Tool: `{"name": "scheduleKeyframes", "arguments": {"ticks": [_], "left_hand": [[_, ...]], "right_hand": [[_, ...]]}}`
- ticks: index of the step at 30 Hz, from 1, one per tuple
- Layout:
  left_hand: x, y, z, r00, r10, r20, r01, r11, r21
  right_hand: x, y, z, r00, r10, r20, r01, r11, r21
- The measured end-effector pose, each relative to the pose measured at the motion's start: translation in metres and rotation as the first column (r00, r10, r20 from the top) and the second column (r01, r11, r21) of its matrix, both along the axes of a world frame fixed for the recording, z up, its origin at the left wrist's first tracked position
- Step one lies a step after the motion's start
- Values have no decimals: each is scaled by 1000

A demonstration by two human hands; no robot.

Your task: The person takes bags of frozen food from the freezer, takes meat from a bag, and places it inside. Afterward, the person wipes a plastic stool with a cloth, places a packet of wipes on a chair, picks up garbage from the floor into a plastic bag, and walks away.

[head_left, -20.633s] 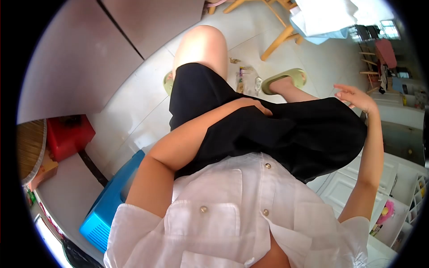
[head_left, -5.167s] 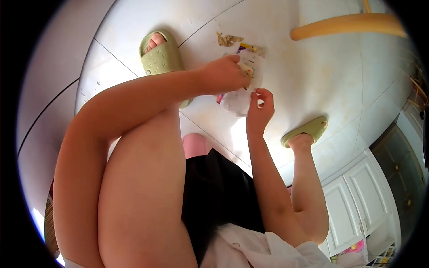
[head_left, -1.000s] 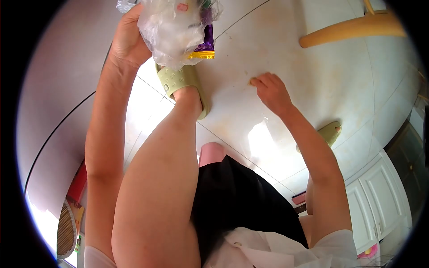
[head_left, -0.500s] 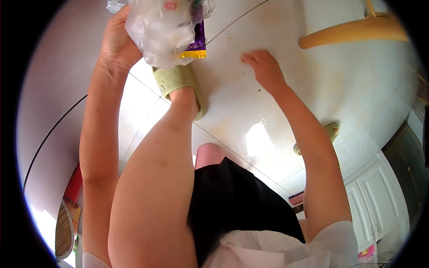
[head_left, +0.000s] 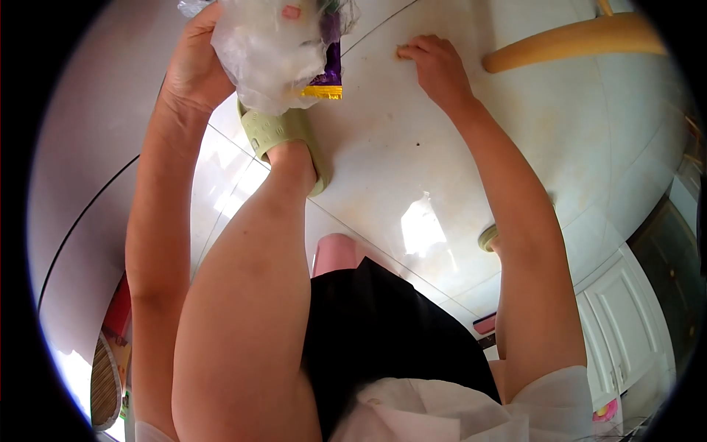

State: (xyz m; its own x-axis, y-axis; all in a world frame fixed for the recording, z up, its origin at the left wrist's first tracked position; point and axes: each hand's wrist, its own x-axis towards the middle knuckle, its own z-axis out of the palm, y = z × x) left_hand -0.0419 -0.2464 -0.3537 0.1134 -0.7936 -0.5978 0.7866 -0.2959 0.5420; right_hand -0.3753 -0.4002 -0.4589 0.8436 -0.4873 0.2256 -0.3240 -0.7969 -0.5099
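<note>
My left hand (head_left: 197,70) grips a crumpled translucent plastic bag (head_left: 265,62) at the top of the view. A purple wrapper with a gold edge (head_left: 324,81) shows at the bag's right side. To the right, my right hand (head_left: 438,66) is over the pale tiled floor, fingers pinched together. A tiny yellowish bit shows at its fingertips, too small to name. Below the bag is a green slipper (head_left: 283,136) on my foot.
A curved wooden leg (head_left: 582,40) stands at upper right. A small dark speck (head_left: 418,144) lies on the tiles (head_left: 368,169). Behind me are a pink bin-like object (head_left: 335,254) and white cabinet doors (head_left: 626,324). Another green slipper (head_left: 487,238) is partly hidden by my right arm.
My right hand has moved slightly upward in the view, its fingers still pinched. The bag stays in my left hand, shifted a little to the right.
</note>
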Motion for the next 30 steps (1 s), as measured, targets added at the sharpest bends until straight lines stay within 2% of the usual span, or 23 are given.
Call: {"name": "scheduleKeyframes", "arguments": {"ticks": [3,7,10,11,13,15,17,19,23,26,27,30], "left_hand": [[-6,-5,2,999,-38,5,38,999,4],[-20,-15,4,994,-111,-2,111,994,2],[-29,-19,4,987,-161,-4,161,987,4],[-32,-19,3,985,-170,-5,170,985,9],[-34,-20,2,982,-188,-4,188,982,14],[-33,-21,2,982,-186,9,186,982,25],[-33,-21,5,985,-171,38,169,985,40],[-34,-19,8,987,-135,83,132,990,49],[-31,-21,8,978,-174,114,168,984,55],[-35,-23,10,978,-175,117,167,983,76],[-36,-24,11,978,-169,121,159,983,87],[-42,-28,18,980,-48,194,7,978,206]], "right_hand": [[-53,32,-7,998,-53,-14,54,997,59],[-129,88,15,969,1,-246,54,975,217],[-149,106,26,944,-3,-330,120,935,335],[-138,97,32,942,-1,-336,127,927,352],[-101,75,33,962,-179,-205,248,887,389],[-54,42,34,913,-315,-257,407,681,608],[-26,11,10,895,-392,-212,432,646,630],[-10,-13,1,898,-386,-210,433,703,564],[-4,-23,-4,925,-339,-171,379,797,470],[-6,-24,-1,931,-300,-206,345,908,238],[-6,-25,-3,936,-285,-206,330,914,236],[-5,-27,-5,950,-229,-212,271,941,201]]}}
